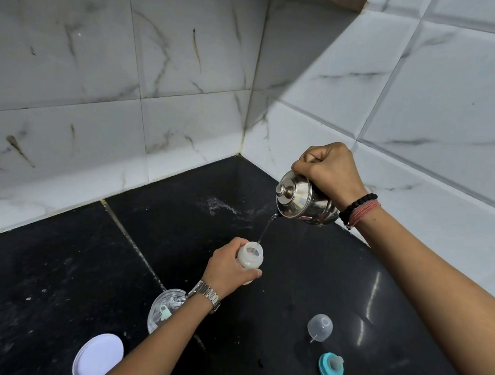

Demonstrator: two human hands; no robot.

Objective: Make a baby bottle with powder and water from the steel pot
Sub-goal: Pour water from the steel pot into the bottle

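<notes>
Fingers (308, 158) of the right hand (328, 170) are curled tight into a fist round the handle of the steel pot (305, 201), though the handle itself is hidden under the hand. That hand is raised above the table (307, 276) at the far right, wrist bent so the pot tips down to the left with its lid on, and a thin stream of water (266, 228) runs from its lip. The right forearm reaches in from the near right, with a black bead bracelet (358, 203) and red thread at the wrist.

Lower and to the left, the left hand (227, 266) wraps the baby bottle (250, 258), thumb across the near side, holding it upright with its open mouth under the stream; the bottle's lower part is covered by the hand. A metal watch (205, 294) sits on that wrist.

On the table near the left forearm stands a clear powder container (164, 305), partly hidden by the arm, with a white lid (98, 356) nearer left. Near right lie a clear cap (320, 328) and a teal ring with teat (331, 366), apart from each other.
</notes>
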